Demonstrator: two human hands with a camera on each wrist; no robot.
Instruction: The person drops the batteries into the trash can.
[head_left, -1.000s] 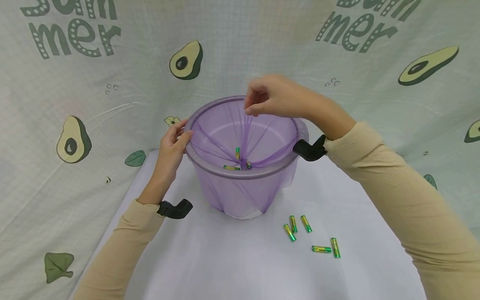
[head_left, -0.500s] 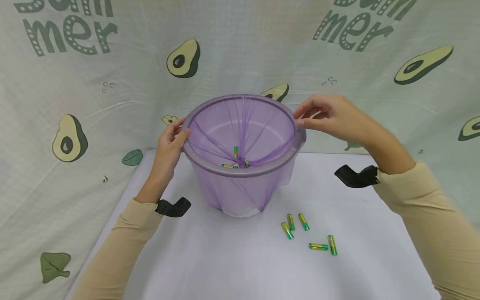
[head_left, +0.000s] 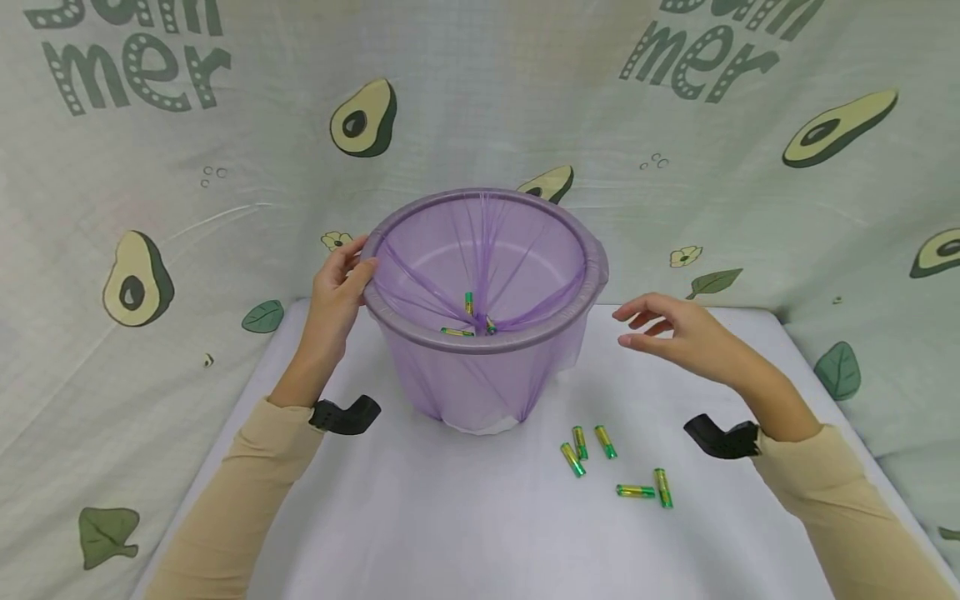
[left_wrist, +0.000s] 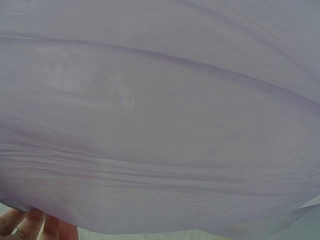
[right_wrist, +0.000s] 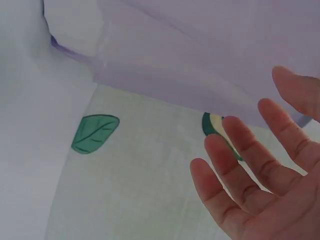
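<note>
A waste bin (head_left: 483, 342) lined with a sheer purple bin bag (head_left: 465, 379) stands on the white table. My left hand (head_left: 330, 300) holds its rim at the left, thumb on the rim and fingers along the outside; their tips show low in the left wrist view. Inside, at the bottom, lie a few green and gold batteries (head_left: 468, 302). My right hand (head_left: 678, 333) is in the air right of the bin, fingers loosely bent and apart, with nothing in it. Below it, several more batteries (head_left: 606, 442) lie on the table, one battery (head_left: 636, 492) sideways.
The white tabletop (head_left: 450, 517) extends in front of the bin. Behind and beside it hangs a pale cloth (head_left: 465, 100) printed with avocados, leaves and lettering. The purple bag's loose edge (head_left: 573, 354) hangs down the bin's right side.
My right hand has let go of the bag's folds above the bin, passed the right rim, and moved right and down beside it. The left hand keeps its hold; the batteries lie as before.
</note>
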